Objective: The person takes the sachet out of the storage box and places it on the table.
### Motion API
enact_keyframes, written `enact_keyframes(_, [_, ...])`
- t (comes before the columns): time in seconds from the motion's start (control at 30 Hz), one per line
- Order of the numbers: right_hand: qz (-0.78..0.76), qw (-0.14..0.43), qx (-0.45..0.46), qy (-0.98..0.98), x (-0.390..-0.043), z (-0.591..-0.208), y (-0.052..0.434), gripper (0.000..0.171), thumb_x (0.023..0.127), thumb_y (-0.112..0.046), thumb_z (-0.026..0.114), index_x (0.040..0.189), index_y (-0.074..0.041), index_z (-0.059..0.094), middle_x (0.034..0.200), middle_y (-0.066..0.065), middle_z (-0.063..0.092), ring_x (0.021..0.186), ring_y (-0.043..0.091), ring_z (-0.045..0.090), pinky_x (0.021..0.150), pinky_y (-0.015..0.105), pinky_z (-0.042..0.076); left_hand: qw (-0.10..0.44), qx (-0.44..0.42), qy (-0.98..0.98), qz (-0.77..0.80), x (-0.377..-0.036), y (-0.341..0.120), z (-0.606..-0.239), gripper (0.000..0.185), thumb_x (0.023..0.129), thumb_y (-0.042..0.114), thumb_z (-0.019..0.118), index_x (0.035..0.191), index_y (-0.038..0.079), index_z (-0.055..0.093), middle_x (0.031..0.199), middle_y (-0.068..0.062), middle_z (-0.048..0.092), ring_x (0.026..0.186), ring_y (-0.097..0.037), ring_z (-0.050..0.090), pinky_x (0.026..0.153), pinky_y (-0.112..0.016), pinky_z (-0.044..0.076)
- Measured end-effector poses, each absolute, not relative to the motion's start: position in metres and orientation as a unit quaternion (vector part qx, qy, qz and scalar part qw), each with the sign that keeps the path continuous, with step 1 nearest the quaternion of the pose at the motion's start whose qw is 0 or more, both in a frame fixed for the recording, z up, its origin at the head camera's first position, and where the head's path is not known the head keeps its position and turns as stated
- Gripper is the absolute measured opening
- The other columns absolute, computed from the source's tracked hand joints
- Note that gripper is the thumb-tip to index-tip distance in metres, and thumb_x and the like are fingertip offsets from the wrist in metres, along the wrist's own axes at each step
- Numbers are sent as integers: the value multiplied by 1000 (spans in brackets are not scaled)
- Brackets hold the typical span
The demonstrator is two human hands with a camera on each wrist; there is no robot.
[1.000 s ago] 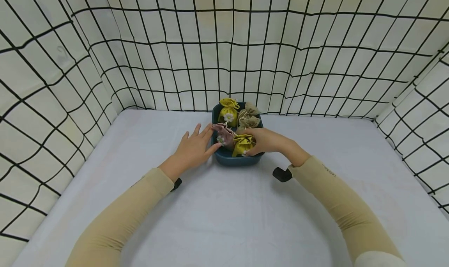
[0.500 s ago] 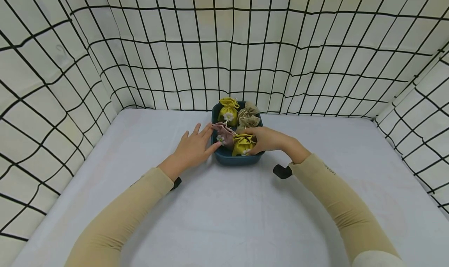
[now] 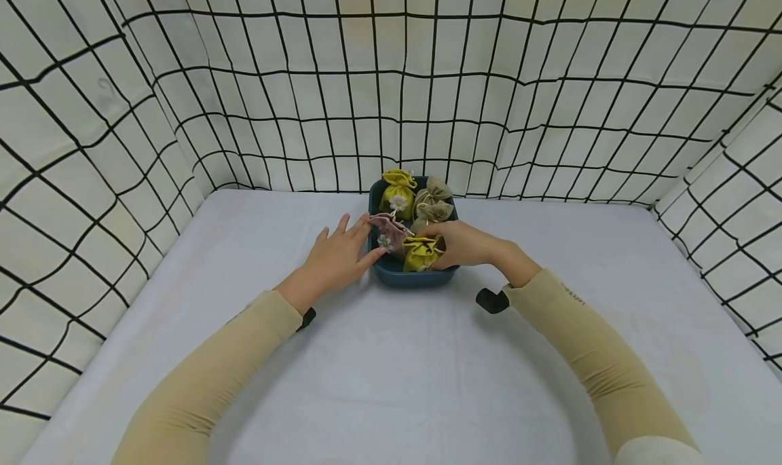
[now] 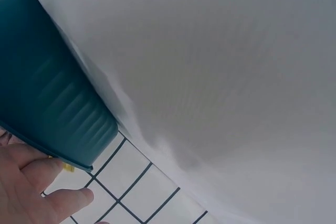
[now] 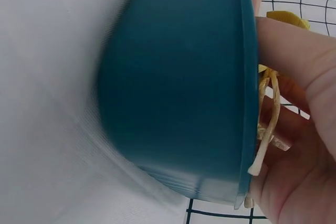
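A dark teal tub (image 3: pixel 415 276) stands on the white table and holds several small drawstring pouches: a yellow one (image 3: pixel 397 192) and a beige one (image 3: pixel 432 204) at the back, a mauve one (image 3: pixel 389 234) at the front left. My right hand (image 3: pixel 464 244) reaches over the tub's right rim and grips the near yellow pouch (image 3: pixel 420 254). The right wrist view shows the tub's wall (image 5: pixel 178 87), my curled fingers (image 5: pixel 299 56) and a pale drawstring (image 5: pixel 265 129). My left hand (image 3: pixel 336 258) lies with straight fingers against the tub's left side (image 4: pixel 47 98).
Cloth walls with a black grid (image 3: pixel 391 78) close the table in at the back and on both sides. The white table top (image 3: pixel 391 383) stretches bare in front of the tub. Black wrist mounts (image 3: pixel 491 301) sit under both sleeves.
My right hand has shifted slightly on the near yellow pouch, nudging it a little. The left hand and the tub have stayed put.
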State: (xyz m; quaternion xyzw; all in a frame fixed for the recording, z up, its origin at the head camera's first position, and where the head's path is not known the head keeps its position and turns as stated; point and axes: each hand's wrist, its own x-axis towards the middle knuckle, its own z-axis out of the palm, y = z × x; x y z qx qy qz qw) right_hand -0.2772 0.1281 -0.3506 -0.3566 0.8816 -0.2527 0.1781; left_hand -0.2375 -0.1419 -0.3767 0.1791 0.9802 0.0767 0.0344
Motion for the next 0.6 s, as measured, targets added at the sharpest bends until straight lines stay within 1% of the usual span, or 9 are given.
enact_keyframes(0.07, [-254, 170, -363, 880, -277, -352, 128, 60, 89, -9, 80, 144, 0, 57, 145, 17, 57, 127, 30, 56, 99, 43, 51, 33, 179, 980, 77, -237, -142, -377, 74, 108, 55, 40, 162, 6, 28, 170, -8, 15, 155, -40, 10, 116, -69, 18])
enact_keyframes(0.1, [-257, 170, -362, 880, -276, -353, 128, 60, 89, -8, 79, 144, 0, 57, 143, 17, 58, 123, 29, 58, 96, 43, 52, 32, 180, 980, 76, -237, -142, -377, 74, 108, 55, 40, 162, 6, 28, 170, -8, 15, 155, -40, 10, 116, -69, 18])
enact_keyframes(0.2, [-266, 170, -357, 879, -276, -354, 129, 60, 88, -8, 79, 144, -1, 58, 143, 16, 58, 118, 28, 60, 92, 42, 53, 31, 179, 981, 74, -237, -142, -378, 74, 108, 55, 40, 162, 6, 28, 170, -8, 16, 155, -40, 10, 116, -69, 19])
enact_keyframes(0.3, [-275, 176, -347, 879, -276, -355, 130, 61, 88, -8, 80, 145, -3, 57, 144, 15, 57, 121, 28, 59, 94, 43, 52, 31, 180, 980, 74, -238, -142, -379, 74, 108, 54, 40, 162, 5, 28, 170, -9, 16, 155, -41, 11, 116, -69, 18])
enact_keyframes(0.33, [-276, 176, -346, 879, -275, -355, 130, 61, 88, -8, 80, 145, -3, 57, 146, 15, 56, 126, 27, 57, 97, 43, 52, 32, 179, 981, 75, -238, -142, -379, 74, 108, 55, 40, 162, 6, 28, 170, -9, 15, 155, -41, 11, 116, -69, 18])
enact_keyframes(0.4, [-278, 175, -346, 879, -275, -355, 130, 61, 88, -9, 80, 145, -3, 57, 147, 15, 55, 130, 29, 55, 99, 44, 51, 32, 179, 980, 77, -238, -142, -379, 74, 108, 55, 40, 163, 6, 27, 170, -9, 16, 155, -41, 11, 116, -69, 18])
enact_keyframes(0.6, [-283, 168, -347, 878, -274, -355, 130, 60, 87, -7, 81, 143, -2, 59, 145, 16, 57, 127, 29, 57, 98, 44, 52, 36, 176, 980, 80, -237, -142, -378, 77, 108, 56, 40, 163, 4, 24, 170, -11, 16, 155, -40, 10, 116, -69, 18])
